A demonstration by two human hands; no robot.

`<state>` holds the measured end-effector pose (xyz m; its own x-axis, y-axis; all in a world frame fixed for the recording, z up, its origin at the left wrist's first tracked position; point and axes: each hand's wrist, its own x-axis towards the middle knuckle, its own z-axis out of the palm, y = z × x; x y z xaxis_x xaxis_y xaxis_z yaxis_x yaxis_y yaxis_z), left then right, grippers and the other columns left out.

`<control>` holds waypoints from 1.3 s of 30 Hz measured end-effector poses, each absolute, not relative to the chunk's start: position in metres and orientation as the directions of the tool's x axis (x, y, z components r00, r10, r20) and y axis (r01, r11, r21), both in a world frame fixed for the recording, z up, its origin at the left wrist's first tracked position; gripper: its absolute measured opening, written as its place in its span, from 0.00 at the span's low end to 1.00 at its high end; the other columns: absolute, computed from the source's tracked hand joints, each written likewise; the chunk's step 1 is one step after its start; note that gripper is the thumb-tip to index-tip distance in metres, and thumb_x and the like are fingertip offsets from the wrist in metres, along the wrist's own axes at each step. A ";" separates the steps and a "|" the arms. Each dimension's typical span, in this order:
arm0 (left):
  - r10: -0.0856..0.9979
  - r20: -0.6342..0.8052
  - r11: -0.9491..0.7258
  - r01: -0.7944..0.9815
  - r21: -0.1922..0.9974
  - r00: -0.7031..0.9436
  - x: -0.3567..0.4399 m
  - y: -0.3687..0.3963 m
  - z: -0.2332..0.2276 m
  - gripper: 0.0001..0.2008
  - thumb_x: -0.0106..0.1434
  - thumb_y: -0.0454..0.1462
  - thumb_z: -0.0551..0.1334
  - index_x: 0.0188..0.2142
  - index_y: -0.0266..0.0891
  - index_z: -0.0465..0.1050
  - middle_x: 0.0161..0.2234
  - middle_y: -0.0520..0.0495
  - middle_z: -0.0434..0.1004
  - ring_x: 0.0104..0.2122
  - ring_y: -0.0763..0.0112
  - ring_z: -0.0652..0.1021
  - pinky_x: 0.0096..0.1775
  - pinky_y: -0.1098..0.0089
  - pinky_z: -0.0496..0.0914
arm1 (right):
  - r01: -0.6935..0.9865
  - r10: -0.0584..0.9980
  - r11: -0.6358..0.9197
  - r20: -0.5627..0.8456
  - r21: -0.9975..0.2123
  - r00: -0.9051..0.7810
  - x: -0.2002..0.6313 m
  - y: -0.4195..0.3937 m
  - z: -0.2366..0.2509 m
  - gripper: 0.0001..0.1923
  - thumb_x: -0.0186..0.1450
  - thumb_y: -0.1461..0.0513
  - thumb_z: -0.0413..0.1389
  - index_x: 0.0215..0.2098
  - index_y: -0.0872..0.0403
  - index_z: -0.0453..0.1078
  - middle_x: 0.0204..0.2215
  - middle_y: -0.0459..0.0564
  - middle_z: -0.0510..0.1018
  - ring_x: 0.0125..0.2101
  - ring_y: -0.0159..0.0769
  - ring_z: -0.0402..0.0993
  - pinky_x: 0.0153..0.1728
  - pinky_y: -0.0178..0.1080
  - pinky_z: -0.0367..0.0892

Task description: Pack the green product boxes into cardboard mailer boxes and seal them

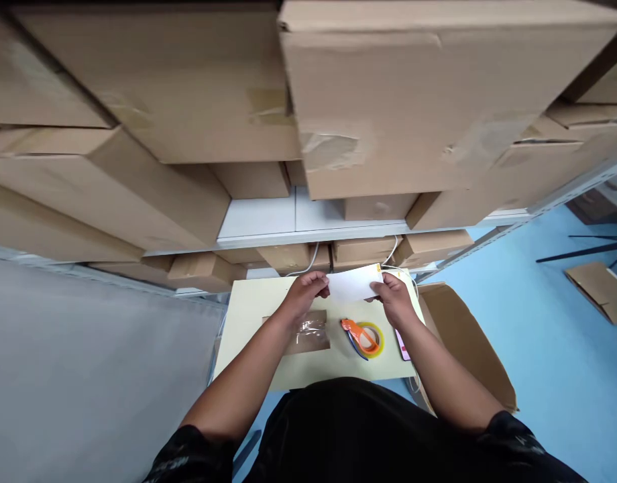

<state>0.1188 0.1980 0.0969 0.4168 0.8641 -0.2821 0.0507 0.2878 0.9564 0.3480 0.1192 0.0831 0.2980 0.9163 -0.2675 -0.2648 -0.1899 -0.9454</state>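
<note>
Between my two hands, above a small pale table (248,302), is a white paper sheet (353,284) with a yellow-orange mark at its upper right corner. My left hand (306,294) pinches its left end. At the right end, my right hand (393,295) grips it with the thumb on top. Below the sheet lies an orange tape dispenser (356,329) with a roll of yellowish tape (379,345). A flat brown cardboard piece (306,335) with shiny clear tape or film on it rests beneath my left forearm.
Shelves (268,231) full of cardboard boxes (414,114) rise in front and overhead. A phone (403,345) lies at the table's right edge, near a white cable (414,288). An open carton (459,335) stands right of the table. A grey wall (87,362) is at left.
</note>
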 end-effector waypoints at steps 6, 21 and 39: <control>0.919 -0.187 0.187 0.032 0.982 0.346 0.059 0.184 0.133 0.12 0.61 0.47 0.66 0.31 0.40 0.76 0.24 0.51 0.76 0.28 0.69 0.75 0.37 0.65 0.71 | 0.266 0.891 -0.107 0.026 -0.958 0.452 0.295 0.121 0.099 0.20 0.58 0.53 0.65 0.46 0.53 0.74 0.40 0.55 0.81 0.41 0.47 0.78 0.43 0.50 0.76; 0.890 -0.238 0.344 -0.230 0.911 0.389 0.028 0.142 0.155 0.12 0.58 0.44 0.70 0.31 0.37 0.76 0.23 0.51 0.76 0.26 0.73 0.74 0.33 0.71 0.68 | 0.575 0.742 0.587 0.663 -0.570 -0.101 0.196 0.100 0.138 0.12 0.70 0.63 0.59 0.51 0.47 0.75 0.47 0.54 0.82 0.49 0.45 0.80 0.52 0.52 0.77; 0.871 -0.316 0.409 -0.199 0.891 0.376 0.039 0.131 0.148 0.12 0.58 0.45 0.68 0.31 0.38 0.74 0.24 0.51 0.75 0.25 0.73 0.74 0.34 0.70 0.68 | 0.503 0.807 0.522 0.589 -0.689 -0.030 0.203 0.083 0.129 0.11 0.69 0.63 0.58 0.49 0.47 0.75 0.45 0.53 0.82 0.46 0.43 0.80 0.49 0.48 0.78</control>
<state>0.0392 0.1306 0.1483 0.3755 0.8713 -0.3159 -0.1991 0.4087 0.8907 0.2034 0.0831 0.1286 -0.0304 0.8073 0.5894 0.5030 0.5219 -0.6889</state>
